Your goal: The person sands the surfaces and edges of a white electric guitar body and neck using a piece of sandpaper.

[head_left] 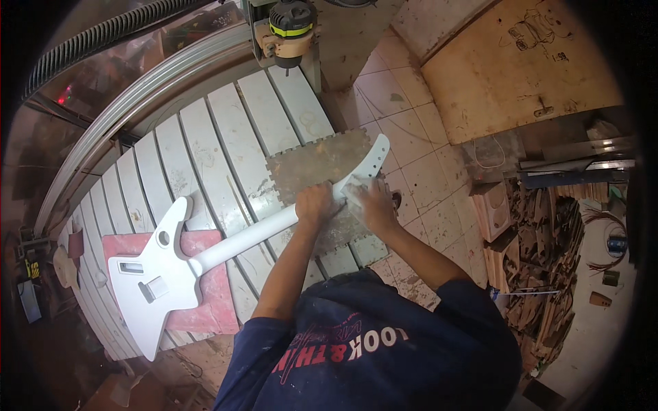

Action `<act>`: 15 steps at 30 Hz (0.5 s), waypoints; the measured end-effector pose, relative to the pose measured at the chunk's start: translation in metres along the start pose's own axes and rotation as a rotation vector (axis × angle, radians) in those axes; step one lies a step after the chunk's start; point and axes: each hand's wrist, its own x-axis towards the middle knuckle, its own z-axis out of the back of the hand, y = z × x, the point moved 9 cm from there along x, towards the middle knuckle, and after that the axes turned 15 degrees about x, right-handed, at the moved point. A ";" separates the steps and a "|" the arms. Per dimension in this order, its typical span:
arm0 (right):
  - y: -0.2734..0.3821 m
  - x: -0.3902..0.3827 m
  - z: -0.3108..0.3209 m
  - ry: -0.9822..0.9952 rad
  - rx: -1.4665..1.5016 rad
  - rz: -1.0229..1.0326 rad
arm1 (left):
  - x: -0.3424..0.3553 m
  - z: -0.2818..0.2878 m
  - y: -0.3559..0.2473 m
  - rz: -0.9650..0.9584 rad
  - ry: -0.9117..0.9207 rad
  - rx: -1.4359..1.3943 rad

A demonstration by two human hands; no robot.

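A white unpainted-looking electric guitar body (140, 274) with angular points lies on a pink mat (209, 308) at the left of the slatted white table. Its long white neck (250, 234) reaches right to a curved headstock (372, 152) with a row of holes, over a dirty brown interlocking mat (298, 170). My left hand (314, 204) is closed round the neck near the headstock. Just right of it, my right hand (371, 207) is at the lower edge of the headstock, fingers curled and blurred; whatever is in them I cannot make out.
A machine spindle (288, 38) on a metal gantry hangs above the table's back. To the right are a tiled floor (411, 137), a wooden board (514, 68) and piled wood offcuts (534, 260). A corrugated hose (103, 34) runs along the upper left.
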 end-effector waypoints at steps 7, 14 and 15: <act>-0.051 0.047 0.036 -0.353 -0.443 0.056 | -0.003 0.017 -0.017 -0.031 -0.004 -0.012; -0.039 0.032 0.017 -0.145 -0.115 0.029 | -0.006 0.003 -0.006 -0.004 0.003 0.015; -0.023 0.061 0.051 -0.258 -0.251 0.032 | -0.009 0.006 -0.003 0.024 0.018 -0.003</act>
